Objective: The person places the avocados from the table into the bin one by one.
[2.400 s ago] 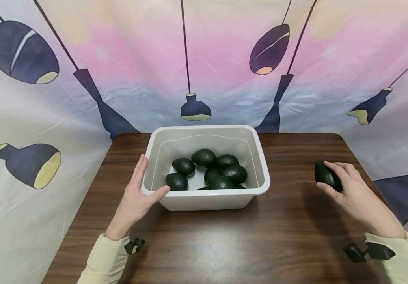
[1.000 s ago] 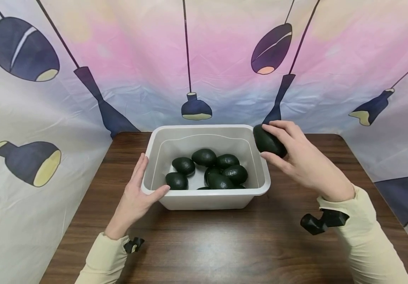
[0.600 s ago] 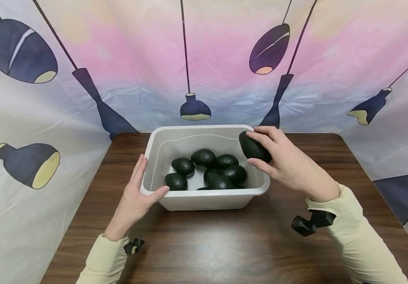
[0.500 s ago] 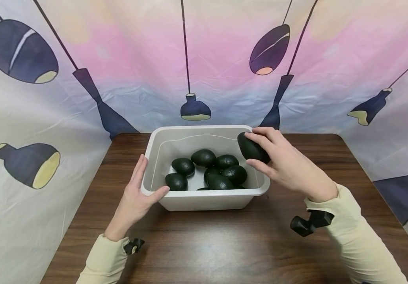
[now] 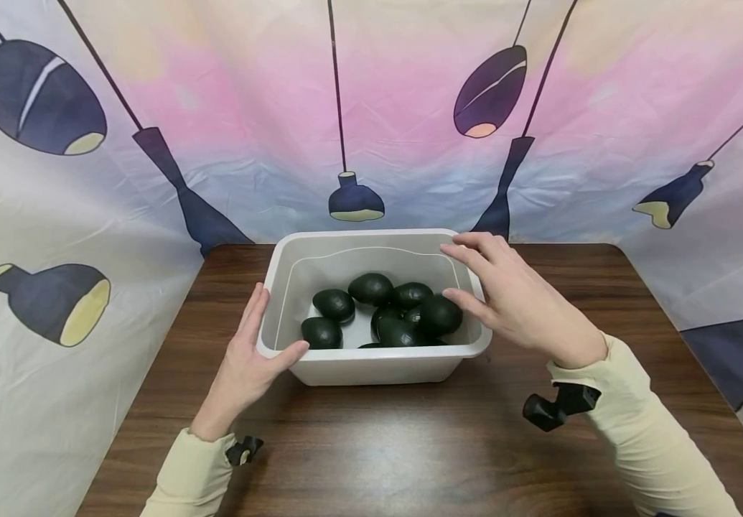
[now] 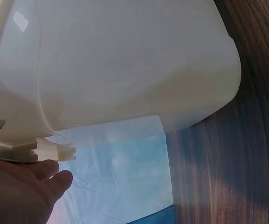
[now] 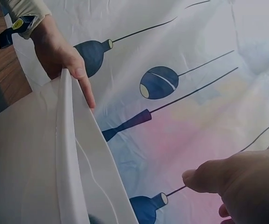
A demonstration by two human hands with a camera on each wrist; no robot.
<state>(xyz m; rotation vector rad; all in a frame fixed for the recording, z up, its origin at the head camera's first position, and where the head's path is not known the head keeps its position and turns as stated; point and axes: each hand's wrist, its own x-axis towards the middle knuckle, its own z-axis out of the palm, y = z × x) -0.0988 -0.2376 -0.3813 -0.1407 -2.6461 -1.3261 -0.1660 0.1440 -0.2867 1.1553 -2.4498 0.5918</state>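
Note:
A light grey plastic bin [image 5: 371,368] stands on the table with several dark green avocados in it. One avocado [image 5: 441,314] lies on top of others at the bin's right side. Just above it, over the right rim, my right hand [image 5: 516,294] is held with fingers and thumb spread apart, holding nothing. My left hand [image 5: 242,370] rests against the bin's front left corner, its straight fingers along the left side and its thumb on the front rim. In the left wrist view, fingertips [image 6: 59,183] show beneath the rim. Lower avocados are partly hidden by the front wall.
The brown wooden table [image 5: 371,445] reaches out on both sides of the bin and in front of it. A cloth backdrop [image 5: 397,108] printed with dark lamp shapes hangs close behind the table and along its sides.
My right hand brought an avocado left from the table's right side to above the bin, then let it go. The avocado dropped onto the others. My left hand stayed at the bin's corner.

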